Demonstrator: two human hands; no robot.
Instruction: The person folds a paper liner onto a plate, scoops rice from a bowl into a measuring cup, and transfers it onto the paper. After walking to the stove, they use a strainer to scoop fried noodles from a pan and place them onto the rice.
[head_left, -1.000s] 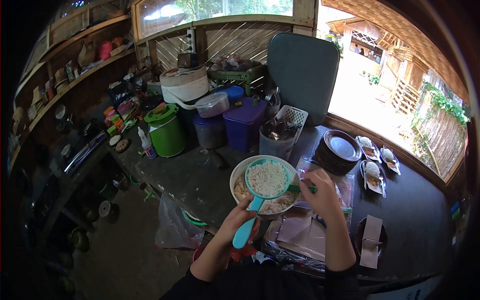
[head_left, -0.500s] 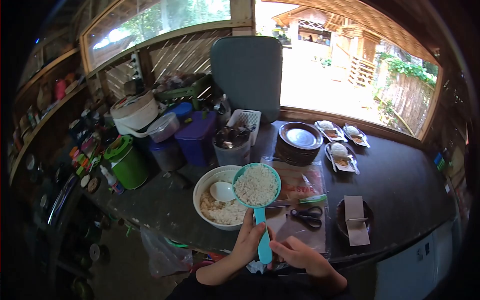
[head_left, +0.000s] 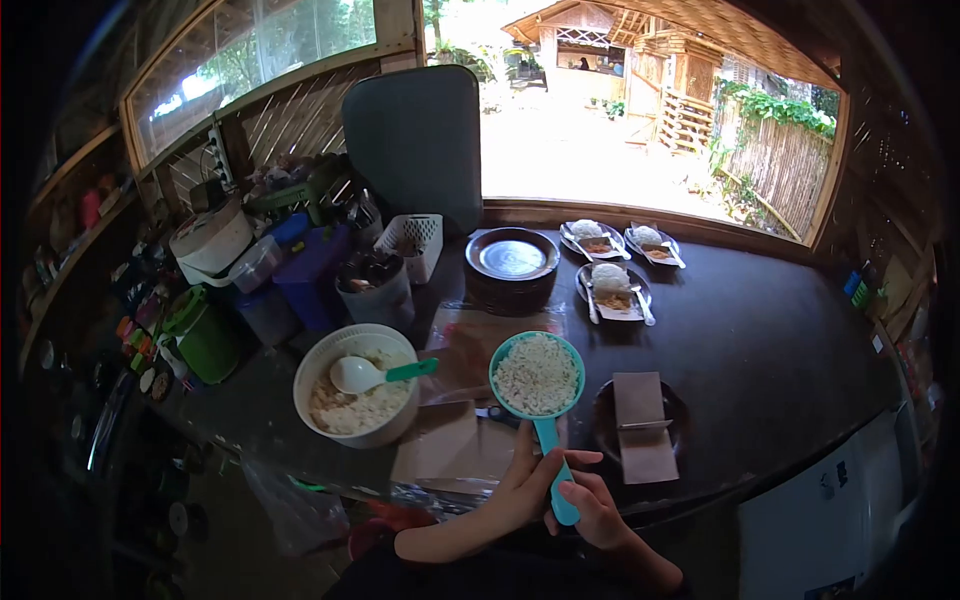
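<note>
A teal long-handled scoop (head_left: 565,500) is heaped with white rice (head_left: 537,374), level above the table. My left hand (head_left: 527,482) is closed around its handle from the left, just below the cup. At the handle's lower end, my right hand (head_left: 594,512) grips from the right. Left of the scoop stands a white tub (head_left: 305,395) of rice, with a white serving spoon (head_left: 358,376) with a green handle lying in it. Right of the scoop, a folded brown paper (head_left: 642,395) rests on a dark round plate (head_left: 606,415).
Three dark plates (head_left: 583,290) with rice, a side dish and white cutlery stand near the window opening. Behind the scoop is a stack of dark plates (head_left: 512,285). Plastic and brown paper sheets (head_left: 440,445) lie beside the tub. Tubs and a utensil container (head_left: 378,300) crowd the left.
Both hands have carried the scoop of rice rightwards, away from the tub and nearer the paper-topped plate. The camera view has turned right. My right hand now holds the handle more closely.
</note>
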